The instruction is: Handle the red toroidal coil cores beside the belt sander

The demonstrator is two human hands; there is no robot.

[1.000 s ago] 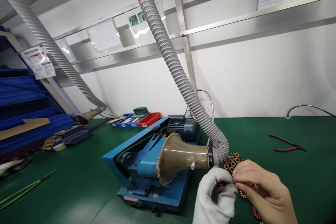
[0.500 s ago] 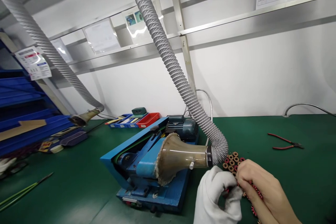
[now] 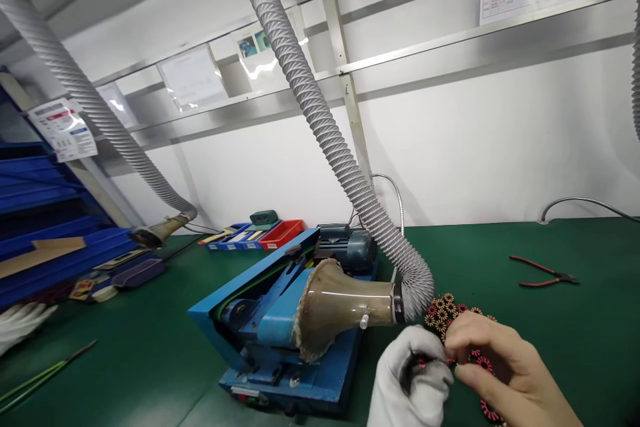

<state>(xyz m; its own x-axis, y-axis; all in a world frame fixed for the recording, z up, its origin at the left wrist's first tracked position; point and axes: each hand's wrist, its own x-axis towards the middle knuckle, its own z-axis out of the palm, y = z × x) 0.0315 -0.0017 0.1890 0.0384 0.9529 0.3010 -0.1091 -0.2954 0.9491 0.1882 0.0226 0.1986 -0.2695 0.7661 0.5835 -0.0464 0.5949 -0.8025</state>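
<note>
A small red-wound toroid coil (image 3: 424,363) sits at the bottom of the view, pinched between both hands just in front of the pile of wound coils (image 3: 443,310) on the green bench mat (image 3: 500,260). It is too hidden by fingers to tell which way its ring faces. The left hand (image 3: 413,383), in a white glove, curls up from below with fingertips closed on it; the bare right hand (image 3: 505,373) reaches in from the right, thumb and forefinger nipping the same piece.

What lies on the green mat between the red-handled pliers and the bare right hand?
Nothing: the head view shows bare green mat between the red-handled pliers and the bare right hand.
</note>
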